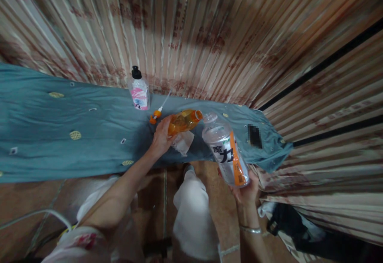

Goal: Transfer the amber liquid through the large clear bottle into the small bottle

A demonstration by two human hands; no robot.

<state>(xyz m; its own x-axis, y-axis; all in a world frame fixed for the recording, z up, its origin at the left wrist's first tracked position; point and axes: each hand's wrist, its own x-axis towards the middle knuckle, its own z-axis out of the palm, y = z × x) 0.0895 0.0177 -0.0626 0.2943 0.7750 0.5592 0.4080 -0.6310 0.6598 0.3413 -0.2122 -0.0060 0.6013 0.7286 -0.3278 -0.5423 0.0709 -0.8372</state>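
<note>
Nearest the camera is a white sleeve (pixel 85 241) with a red print, at the person's left elbow; beyond it, a bed-like surface with a blue-green cloth (pixel 98 135) runs along a curtain (pixel 167 35). The left hand (pixel 162 136) is wrapped round the lower part of an orange bottle (pixel 182 122), held tipped over the cloth, its uncapped mouth turned to the right. The right hand (pixel 247 187) grips a large clear bottle (pixel 227 153) at its base, leaning it so that its neck comes up just beside the orange mouth; I cannot tell whether the rims touch. The low grip presumably leaves that neck unobstructed, and the base, in front of the cloth's edge, appears to depend on the hand for support. A loose pump (pixel 155 116) lies behind the left hand; its orange colour suggests that it belongs to the orange bottle, which would account for the bare mouth. A black-capped bottle (pixel 139 91) stands upright near the curtain, presumably set aside there. Beneath the orange bottle lies a pale tissue (pixel 184 141). Count: bottles, three, two in hand and one standing; pumps, one; tissues, one; dark blurred item (pixel 255 136), one, not identifiable.
</note>
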